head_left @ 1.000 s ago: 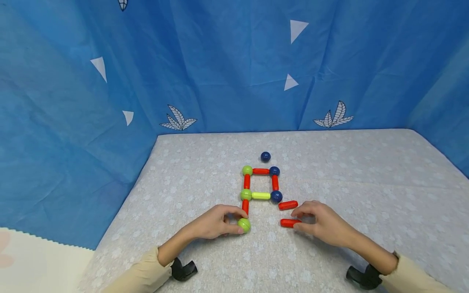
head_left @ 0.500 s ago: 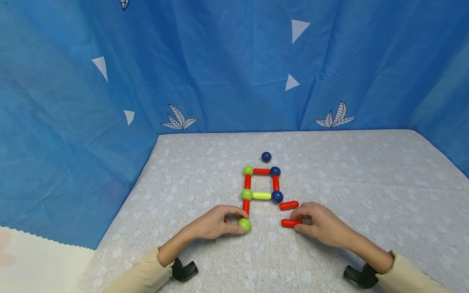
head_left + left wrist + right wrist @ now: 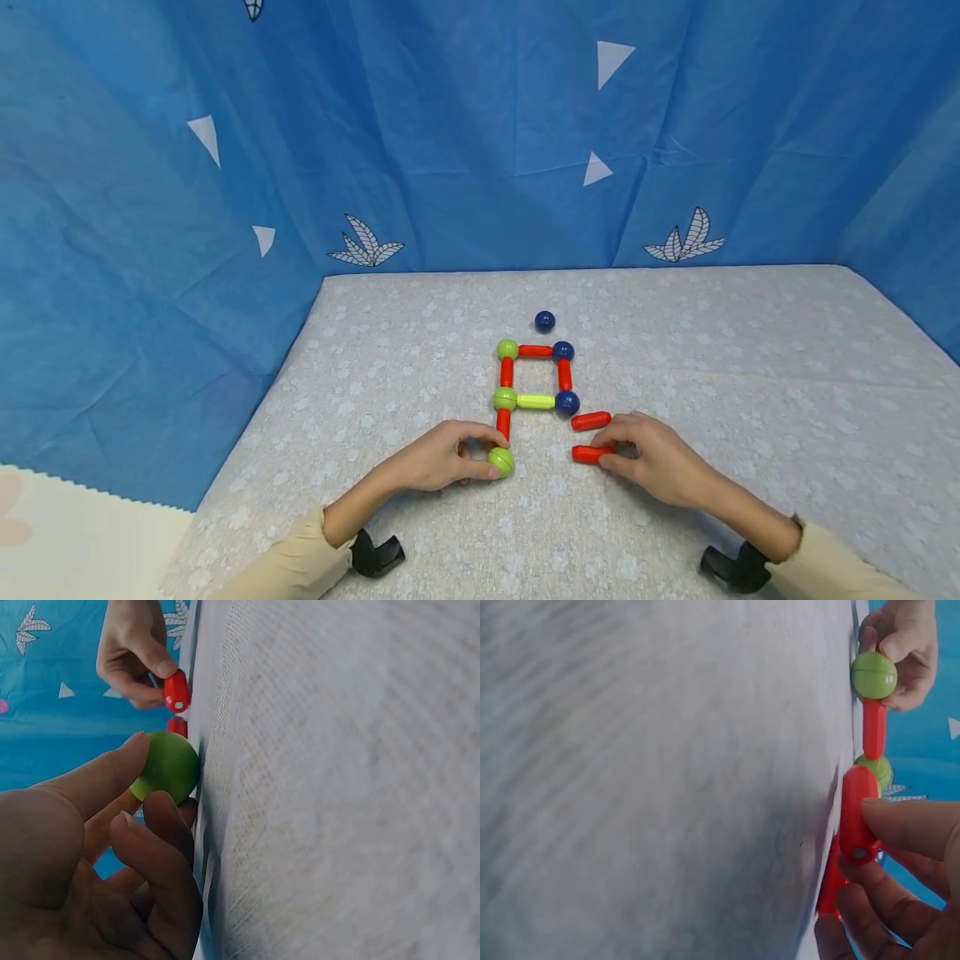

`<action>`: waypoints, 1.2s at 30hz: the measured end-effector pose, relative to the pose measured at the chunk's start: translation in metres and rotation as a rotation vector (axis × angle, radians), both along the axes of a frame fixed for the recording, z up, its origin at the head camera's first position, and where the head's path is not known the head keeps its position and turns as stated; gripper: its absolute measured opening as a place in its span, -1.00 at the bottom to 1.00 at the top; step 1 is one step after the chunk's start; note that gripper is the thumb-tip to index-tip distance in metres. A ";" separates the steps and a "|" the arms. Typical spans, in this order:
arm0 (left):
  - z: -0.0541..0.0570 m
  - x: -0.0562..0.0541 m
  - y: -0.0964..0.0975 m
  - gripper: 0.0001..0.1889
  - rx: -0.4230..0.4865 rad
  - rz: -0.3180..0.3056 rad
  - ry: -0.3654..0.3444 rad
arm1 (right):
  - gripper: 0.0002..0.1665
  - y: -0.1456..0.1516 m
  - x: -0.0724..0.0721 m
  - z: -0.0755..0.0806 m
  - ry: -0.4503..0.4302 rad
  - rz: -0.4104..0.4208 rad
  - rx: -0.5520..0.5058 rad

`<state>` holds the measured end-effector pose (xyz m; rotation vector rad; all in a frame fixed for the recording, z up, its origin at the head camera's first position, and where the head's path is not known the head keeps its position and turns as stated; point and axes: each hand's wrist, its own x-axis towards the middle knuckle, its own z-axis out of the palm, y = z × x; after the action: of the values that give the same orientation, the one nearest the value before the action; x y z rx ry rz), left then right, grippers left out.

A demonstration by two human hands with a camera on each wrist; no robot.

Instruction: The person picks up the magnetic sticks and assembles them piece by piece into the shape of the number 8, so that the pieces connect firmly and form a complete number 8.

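Observation:
My left hand (image 3: 442,456) pinches a green ball (image 3: 501,462) between thumb and fingers at the near end of a rod-and-ball figure. A red rod (image 3: 503,424) joins that ball to another green ball (image 3: 505,399). Beyond it, red rods, one yellow-green rod (image 3: 536,402), a far green ball (image 3: 507,349) and two dark blue balls (image 3: 567,403) form a square. To the right, my right hand (image 3: 660,460) pinches a loose red rod (image 3: 859,814) by its right part, its left end pointing at the green ball. A second loose red rod (image 3: 591,421) lies just beyond the fingertips.
A single dark blue ball (image 3: 545,321) sits behind the square. All of it rests on a pale patterned tablecloth (image 3: 750,358). A blue curtain (image 3: 480,142) with white prints hangs along the back and left.
My right hand's fingers have closed onto the near loose red rod, which has shifted very slightly left and away from me. My left hand stays on the green ball.

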<state>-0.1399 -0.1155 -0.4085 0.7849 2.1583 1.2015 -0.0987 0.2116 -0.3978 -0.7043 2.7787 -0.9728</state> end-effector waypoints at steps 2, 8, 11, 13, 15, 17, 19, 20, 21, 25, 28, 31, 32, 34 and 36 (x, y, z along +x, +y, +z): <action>0.000 0.000 0.000 -0.68 -0.003 0.003 -0.005 | -0.80 -0.003 0.001 0.000 0.029 -0.003 -0.015; 0.000 0.000 0.000 -0.69 -0.005 0.004 -0.006 | -0.77 -0.014 0.003 0.001 0.030 -0.003 -0.080; 0.001 0.000 0.000 -0.69 0.001 0.005 -0.009 | -0.78 -0.022 0.003 0.001 0.019 0.010 -0.089; 0.001 0.001 0.000 -0.70 0.005 0.006 -0.015 | -0.80 -0.026 0.003 0.001 0.019 0.026 -0.097; 0.001 0.002 0.000 -0.70 0.004 0.009 -0.018 | -0.81 -0.030 0.003 0.000 0.027 0.044 -0.100; 0.001 0.002 0.000 -0.70 0.003 0.010 -0.020 | -0.83 -0.033 0.002 -0.001 0.027 0.056 -0.100; 0.001 0.002 0.000 -0.70 0.002 0.011 -0.018 | -0.83 -0.037 0.001 -0.001 0.023 0.065 -0.107; 0.001 0.001 0.000 -0.70 0.002 0.011 -0.017 | -0.84 -0.039 0.001 -0.001 0.021 0.069 -0.112; 0.001 0.001 0.000 -0.70 0.003 0.010 -0.015 | -0.84 -0.041 0.001 -0.001 0.015 0.072 -0.117; 0.001 0.000 0.001 -0.70 0.008 0.006 -0.013 | -0.87 -0.049 0.001 -0.003 0.004 0.088 -0.141; 0.001 0.000 0.001 -0.70 0.009 0.005 -0.008 | -0.86 -0.055 0.001 -0.004 0.006 0.093 -0.143; 0.001 0.000 0.001 -0.69 0.008 0.007 -0.004 | -0.85 -0.059 0.000 -0.005 0.016 0.095 -0.139; 0.000 0.000 0.001 -0.69 0.008 0.007 -0.005 | -0.84 -0.060 0.000 -0.005 0.017 0.094 -0.137; 0.000 0.000 0.001 -0.69 0.008 0.008 -0.006 | -0.85 -0.062 0.000 -0.005 0.016 0.094 -0.134; 0.000 0.000 0.001 -0.69 0.007 0.009 -0.006 | -0.85 -0.063 0.000 -0.005 0.012 0.096 -0.133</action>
<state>-0.1398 -0.1141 -0.4082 0.7745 2.1566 1.2157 -0.0992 0.1489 -0.4025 -0.8550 2.6811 -1.1463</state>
